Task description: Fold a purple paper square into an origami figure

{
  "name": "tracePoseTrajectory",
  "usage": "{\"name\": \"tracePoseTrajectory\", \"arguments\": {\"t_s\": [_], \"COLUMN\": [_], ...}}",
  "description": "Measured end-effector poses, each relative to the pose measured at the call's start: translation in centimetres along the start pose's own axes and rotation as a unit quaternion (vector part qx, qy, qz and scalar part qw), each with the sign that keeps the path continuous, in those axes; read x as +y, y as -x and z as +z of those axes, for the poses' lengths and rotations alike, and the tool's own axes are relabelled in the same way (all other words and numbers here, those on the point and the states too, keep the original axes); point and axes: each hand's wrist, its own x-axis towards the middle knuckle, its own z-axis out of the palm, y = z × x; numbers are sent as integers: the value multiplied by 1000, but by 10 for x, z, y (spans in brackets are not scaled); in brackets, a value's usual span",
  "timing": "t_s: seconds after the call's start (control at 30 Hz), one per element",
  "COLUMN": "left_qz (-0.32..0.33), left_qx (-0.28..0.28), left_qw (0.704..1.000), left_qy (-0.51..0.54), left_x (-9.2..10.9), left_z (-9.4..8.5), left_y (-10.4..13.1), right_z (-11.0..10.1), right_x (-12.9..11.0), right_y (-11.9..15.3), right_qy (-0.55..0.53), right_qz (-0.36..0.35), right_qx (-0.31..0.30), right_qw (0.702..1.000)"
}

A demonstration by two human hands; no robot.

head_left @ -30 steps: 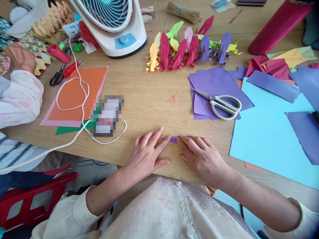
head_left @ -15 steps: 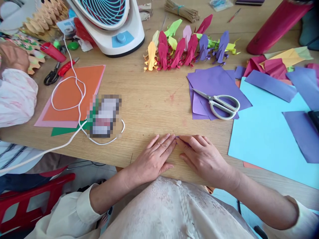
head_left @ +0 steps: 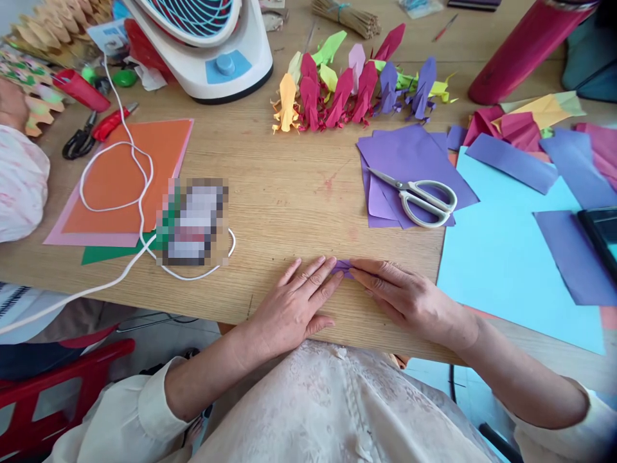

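Observation:
A small folded piece of purple paper [head_left: 343,267] lies on the table near its front edge, between my two hands. My left hand [head_left: 295,299] rests flat, palm down, its fingers stretched out and the fingertips pressing the paper's left end. From the other side my right hand [head_left: 409,292] has its fingertips closed together on the paper's right end. Fingers cover part of the paper, so its full shape is hidden. Scissors [head_left: 427,200] with pale handles lie on purple sheets [head_left: 414,151] beyond my right hand.
Several folded paper figures [head_left: 342,96] stand at the back. A fan [head_left: 226,64], orange paper [head_left: 130,186], a cabled, blurred-out phone [head_left: 193,222] and another person's sleeve [head_left: 19,183] are left. Blue paper [head_left: 501,257], purple offcuts [head_left: 513,164] and a red bottle [head_left: 525,54] are right.
My right hand has slid a little to the right, uncovering more of the purple paper. My left hand stays nearly in place. The view has shifted slightly.

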Motion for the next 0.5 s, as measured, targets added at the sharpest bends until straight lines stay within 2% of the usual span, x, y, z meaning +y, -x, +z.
{"name": "tracePoseTrajectory", "arguments": {"t_s": [0.3, 0.5], "left_qz": [-5, 25], "left_qx": [17, 27], "left_qw": [1000, 999], "left_qy": [-7, 21], "left_x": [5, 6], "left_z": [-3, -1], "left_y": [-3, -5], "right_z": [3, 1], "right_x": [0, -3], "right_y": [-4, -7], "right_qy": [90, 121], "right_qz": [-36, -49], "right_qx": [-5, -12], "right_qw": [995, 991]}}
